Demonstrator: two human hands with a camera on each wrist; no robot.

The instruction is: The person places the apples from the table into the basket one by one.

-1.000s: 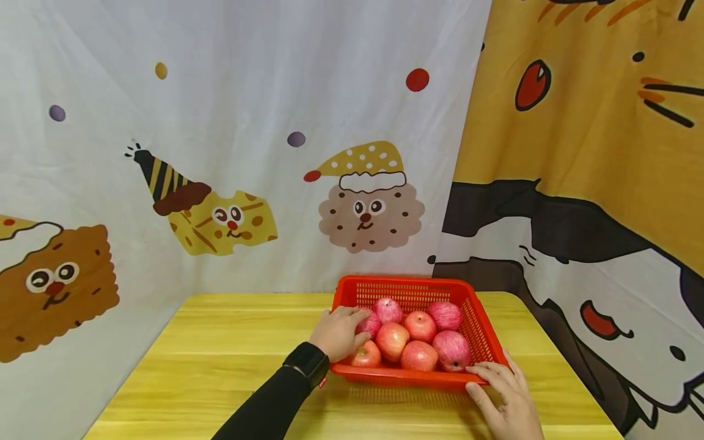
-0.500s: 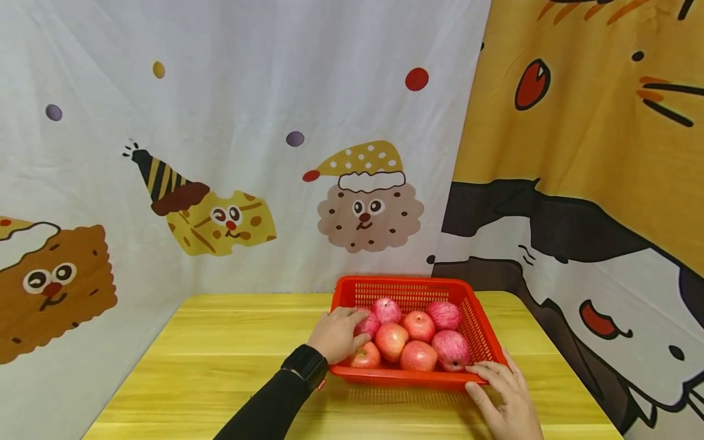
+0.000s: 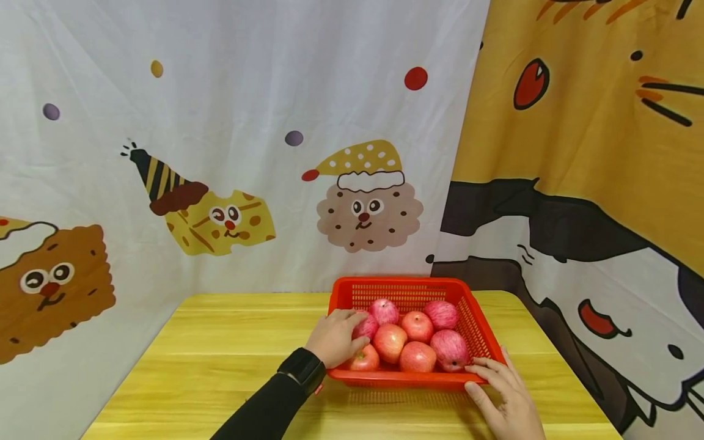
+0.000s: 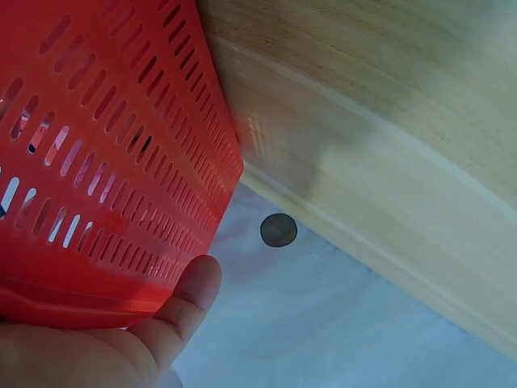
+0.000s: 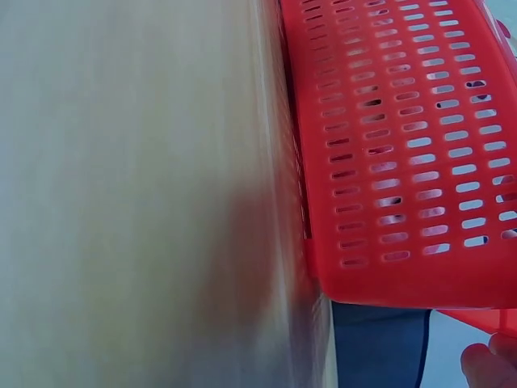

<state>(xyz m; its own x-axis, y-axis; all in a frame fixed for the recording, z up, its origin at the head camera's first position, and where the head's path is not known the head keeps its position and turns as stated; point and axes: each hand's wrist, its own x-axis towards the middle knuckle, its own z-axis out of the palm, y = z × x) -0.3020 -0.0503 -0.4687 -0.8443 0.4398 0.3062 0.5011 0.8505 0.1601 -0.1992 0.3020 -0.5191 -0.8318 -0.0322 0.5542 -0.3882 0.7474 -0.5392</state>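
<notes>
A red slotted plastic basket [image 3: 409, 380] stands on the table, holding several red and pink apples [image 3: 418, 357] in its left and middle parts. Across the basket's left rim lies my left hand [image 3: 334, 340]. Its relaxed fingers reach in over the leftmost apple [image 3: 365, 326]; contact with the fruit is unclear. The left wrist view shows one straight finger [image 4: 179, 311] along the rim, outside the slotted wall. At the front right corner my right hand [image 3: 508, 397] rests its loosely spread fingers on the rim, the thumb in front. Only fingertips [image 5: 487, 368] show in the right wrist view.
The basket sits on a yellow wood-grain table [image 3: 231, 354], near its back right. Directly behind hangs a white curtain [image 3: 242, 110] with cartoon prints. An orange, black and white printed cloth [image 3: 577, 140] hangs on the right. A black watch [image 3: 302, 366] is on the left wrist.
The head view has shifted very slightly, moving the whole scene a little left. Both hands keep their places on the basket, and the apples lie as before.
</notes>
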